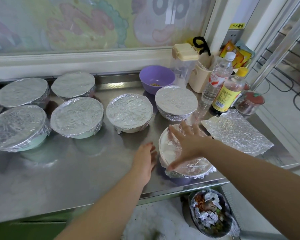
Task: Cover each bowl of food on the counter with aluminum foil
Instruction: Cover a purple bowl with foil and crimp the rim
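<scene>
Aluminum foil already covers the nearest bowl, which stands near the front edge of the steel worktop. The right hand is spread flat above its top with straight fingers and grips nothing; the blur hides if the palm touches. The left hand is just beside the bowl's left side, relaxed and holding nothing. Six more covered bowls stand behind and to the left. A purple bowl at the back is uncovered. A loose foil sheet lies at the right. The yellow sign begins with "小心". The labels on the yellow-capped bottle and the white-capped bottle are too blurred to read.
</scene>
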Action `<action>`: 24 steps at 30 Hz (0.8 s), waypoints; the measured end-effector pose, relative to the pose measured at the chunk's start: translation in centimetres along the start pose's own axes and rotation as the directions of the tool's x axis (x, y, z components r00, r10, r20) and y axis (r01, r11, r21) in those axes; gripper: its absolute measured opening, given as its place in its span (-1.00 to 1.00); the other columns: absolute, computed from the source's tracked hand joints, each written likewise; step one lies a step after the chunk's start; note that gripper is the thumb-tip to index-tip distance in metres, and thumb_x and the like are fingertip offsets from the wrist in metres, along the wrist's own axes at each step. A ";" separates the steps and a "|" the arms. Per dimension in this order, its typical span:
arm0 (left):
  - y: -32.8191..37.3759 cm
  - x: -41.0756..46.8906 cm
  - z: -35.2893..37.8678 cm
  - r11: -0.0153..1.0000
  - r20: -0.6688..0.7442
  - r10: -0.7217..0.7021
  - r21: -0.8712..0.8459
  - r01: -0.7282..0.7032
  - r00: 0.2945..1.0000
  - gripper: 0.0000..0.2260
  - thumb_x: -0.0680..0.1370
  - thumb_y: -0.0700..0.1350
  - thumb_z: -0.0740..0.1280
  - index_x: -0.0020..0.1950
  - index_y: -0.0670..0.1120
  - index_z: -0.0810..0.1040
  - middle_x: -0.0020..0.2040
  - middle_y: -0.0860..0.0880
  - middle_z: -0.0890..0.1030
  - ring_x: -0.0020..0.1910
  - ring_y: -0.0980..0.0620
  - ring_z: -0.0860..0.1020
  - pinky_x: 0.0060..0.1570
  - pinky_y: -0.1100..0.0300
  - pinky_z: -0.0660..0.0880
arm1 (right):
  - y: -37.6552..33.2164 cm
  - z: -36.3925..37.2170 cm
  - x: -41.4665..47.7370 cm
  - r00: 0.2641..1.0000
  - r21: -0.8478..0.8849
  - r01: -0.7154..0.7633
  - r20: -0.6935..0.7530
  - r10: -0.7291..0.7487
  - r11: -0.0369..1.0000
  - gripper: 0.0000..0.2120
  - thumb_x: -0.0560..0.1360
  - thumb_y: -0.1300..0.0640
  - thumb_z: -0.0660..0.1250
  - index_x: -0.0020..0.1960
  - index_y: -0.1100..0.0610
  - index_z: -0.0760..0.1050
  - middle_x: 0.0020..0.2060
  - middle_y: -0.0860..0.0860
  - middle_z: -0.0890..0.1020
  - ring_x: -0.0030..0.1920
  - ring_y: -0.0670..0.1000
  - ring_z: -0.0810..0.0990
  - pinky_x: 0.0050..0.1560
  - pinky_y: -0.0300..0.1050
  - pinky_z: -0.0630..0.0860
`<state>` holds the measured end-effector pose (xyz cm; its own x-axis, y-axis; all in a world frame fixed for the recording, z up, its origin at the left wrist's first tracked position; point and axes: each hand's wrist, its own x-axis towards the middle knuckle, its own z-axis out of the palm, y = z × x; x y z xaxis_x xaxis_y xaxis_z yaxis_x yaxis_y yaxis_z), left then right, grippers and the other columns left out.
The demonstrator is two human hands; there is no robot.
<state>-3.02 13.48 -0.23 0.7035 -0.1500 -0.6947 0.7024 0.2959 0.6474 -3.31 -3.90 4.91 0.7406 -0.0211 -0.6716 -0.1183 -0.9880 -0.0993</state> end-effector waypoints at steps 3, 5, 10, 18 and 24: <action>-1.5 -1.2 -0.5 0.981 0.001 -0.125 0.147 0.123 0.992 -0.87 0.62 -0.18 0.22 -0.06 -0.11 0.55 -0.26 -0.04 0.57 -0.30 0.05 0.47 -0.19 0.17 0.47 | -0.3 -0.1 -0.1 1.000 -0.024 -0.005 0.027 0.006 1.000 0.49 -0.12 -0.65 0.37 0.47 -0.34 -0.55 0.52 -0.04 -0.52 0.48 0.34 -0.52 0.35 0.70 -0.08; -2.0 -1.6 -0.8 0.967 0.046 -0.217 0.147 0.208 0.975 -0.88 0.60 -0.16 0.25 -0.07 -0.09 0.57 -0.32 0.01 0.50 -0.42 0.12 0.29 -0.38 0.28 0.26 | -0.4 -0.3 -0.3 1.000 -0.025 -0.009 0.030 0.009 1.000 0.50 -0.18 -0.66 0.32 0.47 -0.34 -0.55 0.52 -0.04 -0.52 0.48 0.34 -0.52 0.36 0.70 -0.08; -2.3 -1.4 -2.0 0.931 0.205 -0.344 -0.050 0.361 0.916 -0.86 0.61 -0.06 0.30 -0.08 -0.10 0.55 -0.34 0.00 0.44 -0.51 0.14 0.35 -0.52 0.34 0.26 | -0.5 -0.2 -0.3 0.999 -0.031 -0.016 0.029 0.017 0.999 0.50 -0.13 -0.66 0.36 0.46 -0.34 -0.56 0.51 -0.03 -0.53 0.47 0.34 -0.53 0.36 0.69 -0.10; -2.7 -1.7 -1.6 0.938 0.205 -0.267 -0.170 0.303 0.942 -0.89 0.62 -0.27 0.25 -0.04 -0.23 0.55 -0.41 -0.09 0.58 -0.47 0.09 0.52 -0.41 0.27 0.53 | -0.6 -0.3 -0.4 0.999 -0.041 -0.019 0.037 0.020 0.999 0.51 -0.18 -0.67 0.31 0.47 -0.33 -0.56 0.52 -0.03 -0.52 0.49 0.34 -0.52 0.35 0.70 -0.07; -2.1 -1.4 -2.2 0.979 0.242 -0.179 -0.055 0.198 0.954 -0.84 0.60 -0.38 0.15 0.07 -0.23 0.48 -0.17 -0.20 0.63 -0.19 -0.09 0.62 -0.18 0.11 0.62 | -0.6 -0.2 -0.4 0.999 -0.049 -0.027 0.022 0.028 0.998 0.47 -0.06 -0.64 0.39 0.47 -0.32 -0.56 0.52 -0.04 -0.53 0.50 0.32 -0.51 0.35 0.70 -0.05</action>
<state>-5.72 15.17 -1.36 0.5711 -0.4242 -0.7028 0.8207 0.3117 0.4788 -3.42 -3.37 5.37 0.7222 -0.0459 -0.6901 -0.1057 -0.9934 -0.0446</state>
